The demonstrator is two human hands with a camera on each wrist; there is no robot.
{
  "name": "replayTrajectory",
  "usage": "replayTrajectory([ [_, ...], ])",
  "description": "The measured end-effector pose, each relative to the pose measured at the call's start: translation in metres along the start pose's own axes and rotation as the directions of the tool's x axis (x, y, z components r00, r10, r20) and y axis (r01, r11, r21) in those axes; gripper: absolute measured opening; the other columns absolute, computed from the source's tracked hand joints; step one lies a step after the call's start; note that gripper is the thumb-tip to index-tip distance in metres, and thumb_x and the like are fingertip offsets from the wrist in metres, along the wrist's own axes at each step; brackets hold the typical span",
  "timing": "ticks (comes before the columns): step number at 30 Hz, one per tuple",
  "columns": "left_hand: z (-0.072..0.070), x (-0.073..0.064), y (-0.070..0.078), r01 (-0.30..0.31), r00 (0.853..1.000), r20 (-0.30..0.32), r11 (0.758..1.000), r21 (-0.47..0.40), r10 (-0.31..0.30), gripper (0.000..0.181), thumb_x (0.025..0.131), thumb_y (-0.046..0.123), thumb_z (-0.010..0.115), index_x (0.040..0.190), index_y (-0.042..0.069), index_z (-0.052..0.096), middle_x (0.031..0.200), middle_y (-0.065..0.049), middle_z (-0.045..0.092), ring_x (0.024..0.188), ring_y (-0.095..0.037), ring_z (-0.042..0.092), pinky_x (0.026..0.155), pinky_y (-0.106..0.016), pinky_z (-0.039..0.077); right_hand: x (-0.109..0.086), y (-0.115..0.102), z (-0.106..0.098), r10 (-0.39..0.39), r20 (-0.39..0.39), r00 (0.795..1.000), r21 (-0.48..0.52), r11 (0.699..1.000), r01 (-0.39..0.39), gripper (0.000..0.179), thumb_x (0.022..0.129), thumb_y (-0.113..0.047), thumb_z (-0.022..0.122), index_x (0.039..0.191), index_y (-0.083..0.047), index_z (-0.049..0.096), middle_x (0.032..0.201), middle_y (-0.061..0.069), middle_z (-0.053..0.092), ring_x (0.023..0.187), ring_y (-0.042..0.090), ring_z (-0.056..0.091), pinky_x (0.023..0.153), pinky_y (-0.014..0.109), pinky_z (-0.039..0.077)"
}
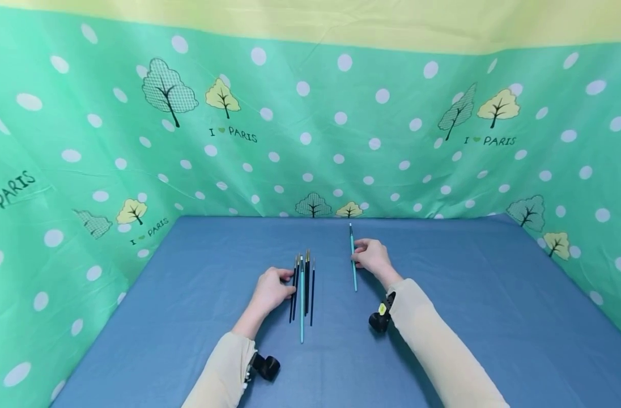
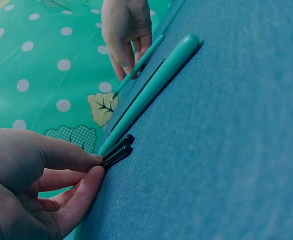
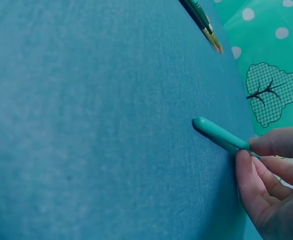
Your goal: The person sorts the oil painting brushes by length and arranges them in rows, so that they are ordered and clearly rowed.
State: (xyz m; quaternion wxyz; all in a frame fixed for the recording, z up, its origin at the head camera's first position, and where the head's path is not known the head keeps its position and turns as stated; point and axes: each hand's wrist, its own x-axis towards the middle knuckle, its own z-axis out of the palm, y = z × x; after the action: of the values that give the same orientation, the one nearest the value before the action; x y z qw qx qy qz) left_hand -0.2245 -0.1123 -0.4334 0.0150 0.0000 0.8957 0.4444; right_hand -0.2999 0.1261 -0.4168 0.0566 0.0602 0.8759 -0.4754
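Observation:
At the centre of the table, several thin paintbrushes lie side by side, bristles pointing to the far edge. My left hand [image 1: 271, 289] is at their left side. In the left wrist view its thumb and forefinger pinch two dark paintbrushes [image 2: 120, 150] near their handle ends. A longer teal paintbrush [image 1: 302, 320] lies just right of these, with more dark paintbrushes [image 1: 312, 300] beyond it. Farther right, my right hand [image 1: 373, 258] pinches another teal paintbrush [image 1: 354, 276] along its middle. The rounded handle end shows close over the cloth in the right wrist view.
A blue cloth [image 1: 198, 317] covers the table. Behind and at both sides hangs a green curtain [image 1: 290, 164] with white dots and printed trees. A small black camera [image 1: 267, 368] sits on the left wrist, another camera [image 1: 379, 322] on the right.

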Motion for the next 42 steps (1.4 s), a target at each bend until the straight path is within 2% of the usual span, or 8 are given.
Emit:
replayTrajectory([
  [19, 0.0016, 0.0011, -0.0014, -0.008, 1.000, -0.013, 1.000, -0.007, 0.008, 0.040, 0.076, 0.001, 0.066, 0.115, -0.002, 0.061, 0.097, -0.013, 0.054, 0.059, -0.009, 0.059, 0.055, -0.020, 0.054, 0.0072, -0.0011, 0.0026, -0.013, -0.009, 1.000, -0.070, 0.997, 0.012, 0.041, 0.082, -0.005, 0.063, 0.122, -0.004, 0.057, 0.095, 0.013, 0.061, 0.070, 0.017, 0.063, 0.059, 0.026, 0.056],
  [42, 0.0008, 0.0022, -0.0031, -0.004, 1.000, -0.007, 1.000, -0.002, 0.004, 0.040, 0.076, 0.001, 0.067, 0.115, -0.002, 0.061, 0.098, -0.013, 0.055, 0.060, -0.010, 0.060, 0.055, -0.021, 0.055, 0.0009, -0.0001, 0.0030, -0.071, -0.056, 0.996, -0.094, 0.993, 0.066, 0.037, 0.081, -0.010, 0.065, 0.117, -0.003, 0.060, 0.092, 0.012, 0.063, 0.062, 0.012, 0.062, 0.057, 0.026, 0.055],
])
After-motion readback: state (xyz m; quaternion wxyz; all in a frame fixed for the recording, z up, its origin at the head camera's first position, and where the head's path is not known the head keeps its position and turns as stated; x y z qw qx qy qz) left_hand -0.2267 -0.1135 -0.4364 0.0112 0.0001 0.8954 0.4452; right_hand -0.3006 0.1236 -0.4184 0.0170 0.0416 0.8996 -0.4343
